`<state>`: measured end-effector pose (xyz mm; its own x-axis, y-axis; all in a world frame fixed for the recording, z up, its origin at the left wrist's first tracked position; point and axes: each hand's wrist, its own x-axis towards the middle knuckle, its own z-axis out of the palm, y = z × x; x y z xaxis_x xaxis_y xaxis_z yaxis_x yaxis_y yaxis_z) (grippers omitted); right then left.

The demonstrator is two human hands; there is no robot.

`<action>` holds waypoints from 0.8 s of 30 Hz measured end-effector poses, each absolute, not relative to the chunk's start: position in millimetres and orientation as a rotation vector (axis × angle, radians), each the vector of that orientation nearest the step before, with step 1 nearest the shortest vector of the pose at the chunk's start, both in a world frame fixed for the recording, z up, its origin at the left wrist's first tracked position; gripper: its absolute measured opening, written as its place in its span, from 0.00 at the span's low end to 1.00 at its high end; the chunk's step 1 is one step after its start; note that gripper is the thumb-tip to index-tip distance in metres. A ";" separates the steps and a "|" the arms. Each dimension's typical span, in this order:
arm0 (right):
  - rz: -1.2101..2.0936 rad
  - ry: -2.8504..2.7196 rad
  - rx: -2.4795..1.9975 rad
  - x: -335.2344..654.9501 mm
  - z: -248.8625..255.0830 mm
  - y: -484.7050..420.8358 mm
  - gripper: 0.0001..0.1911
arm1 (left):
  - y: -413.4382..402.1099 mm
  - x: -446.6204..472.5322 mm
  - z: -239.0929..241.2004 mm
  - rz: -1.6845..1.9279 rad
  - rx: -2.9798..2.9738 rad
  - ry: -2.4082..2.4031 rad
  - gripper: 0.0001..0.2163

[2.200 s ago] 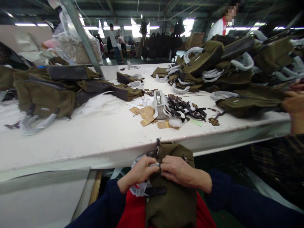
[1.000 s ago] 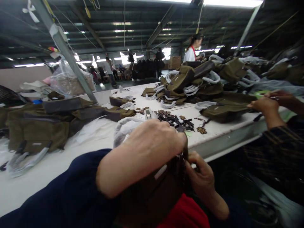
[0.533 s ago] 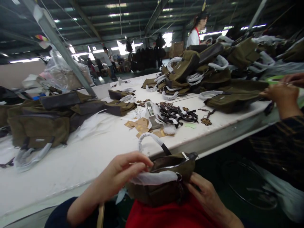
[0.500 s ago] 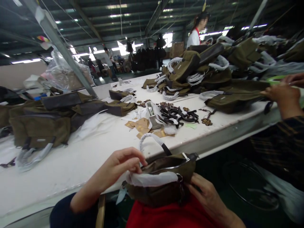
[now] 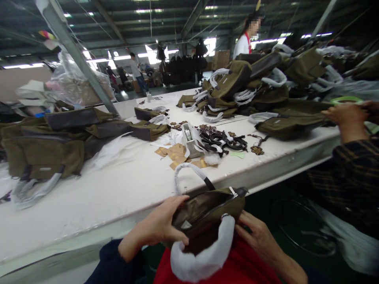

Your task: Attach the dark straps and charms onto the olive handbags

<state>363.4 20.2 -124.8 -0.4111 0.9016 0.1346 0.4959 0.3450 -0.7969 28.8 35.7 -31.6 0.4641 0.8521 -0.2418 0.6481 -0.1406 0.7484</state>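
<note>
An olive handbag (image 5: 227, 204) rests on my lap against the edge of the table, its zipped top gaping and the brown lining showing. My left hand (image 5: 160, 224) grips the bag's left end, thumb at the front rim and fingers toward the back rim. My right hand (image 5: 257, 233) holds the right side of the bag, its fingertips partly hidden behind it. A front handle (image 5: 204, 265) wrapped in white hangs down over the bag's front. The rear handle, wrapped too, stands up against the white table (image 5: 127, 197).
Tape in a dispenser (image 5: 190, 140), brown cards (image 5: 177, 153) and black straps (image 5: 223, 139) lie mid-table. Olive bags are heaped at left (image 5: 44, 152) and back right (image 5: 233, 79). At right, a co-worker's hand (image 5: 346, 116) holds another bag. A metal post (image 5: 79, 59) slants up at left.
My left hand has moved from the zip opening to the bag's left end, and the mouth has spread wider. The front handle has dropped forward. My right hand stays on the bag.
</note>
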 end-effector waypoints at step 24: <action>0.873 -2.879 -0.651 267.5 -36.4 29.1 0.18 | 8.8 32.1 -55.8 0.577 1.754 1.598 0.19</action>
